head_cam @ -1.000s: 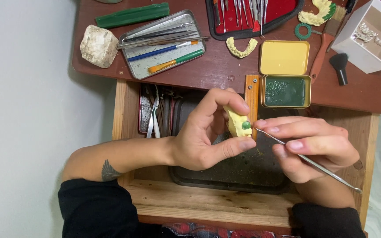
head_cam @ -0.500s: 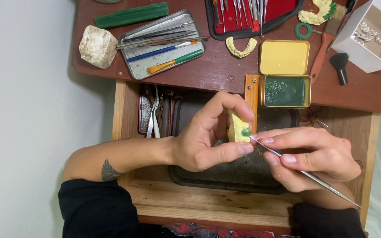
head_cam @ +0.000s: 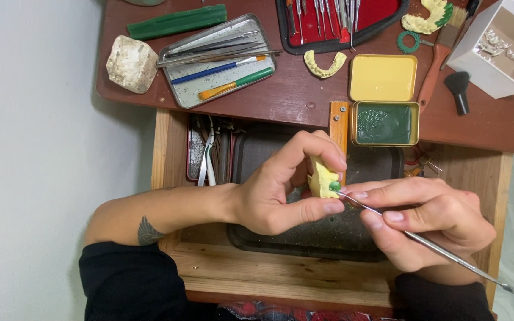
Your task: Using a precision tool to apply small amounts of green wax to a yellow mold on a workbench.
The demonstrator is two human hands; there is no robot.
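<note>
the left hand (head_cam: 275,196) pinches a yellow plaster tooth model (head_cam: 322,178) between thumb and forefinger, over the open drawer's dark tray (head_cam: 304,244). a dab of green wax (head_cam: 334,186) sits on the model's lower edge. the right hand (head_cam: 429,223) grips a slim metal carving instrument (head_cam: 423,242) pen-style, fingers closed narrow around it, its tip touching the wax from four o'clock. best done with light, short strokes — wrists braced together, model kept steady. at one o'clock from the model, on the desk, an open tin of green wax (head_cam: 385,123) — near enough to reload.
</note>
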